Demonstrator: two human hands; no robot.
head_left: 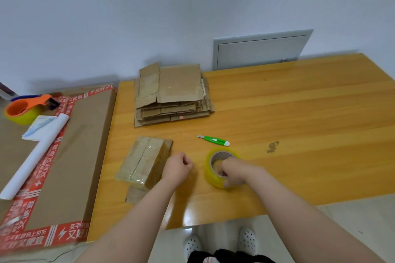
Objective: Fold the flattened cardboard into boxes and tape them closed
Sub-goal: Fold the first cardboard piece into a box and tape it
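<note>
A small folded cardboard box (pixel 142 161) with clear tape over its top seam lies on the wooden table (pixel 299 126). My left hand (pixel 177 168) hovers just right of the box, fingers curled into a loose fist with nothing in it. My right hand (pixel 234 172) grips a roll of yellowish clear tape (pixel 210 172) standing on the table, fingers hooked into its core. A stack of flattened cardboard (pixel 173 94) sits at the table's far side. A green utility knife (pixel 213 140) lies between the stack and the tape.
A large flat carton with red printed tape (pixel 64 156) lies left of the table, carrying an orange tape dispenser (pixel 25 110), a white paper roll (pixel 36 156) and a booklet. A grey wall panel (pixel 260 49) stands behind the table. The table's front edge is near my feet.
</note>
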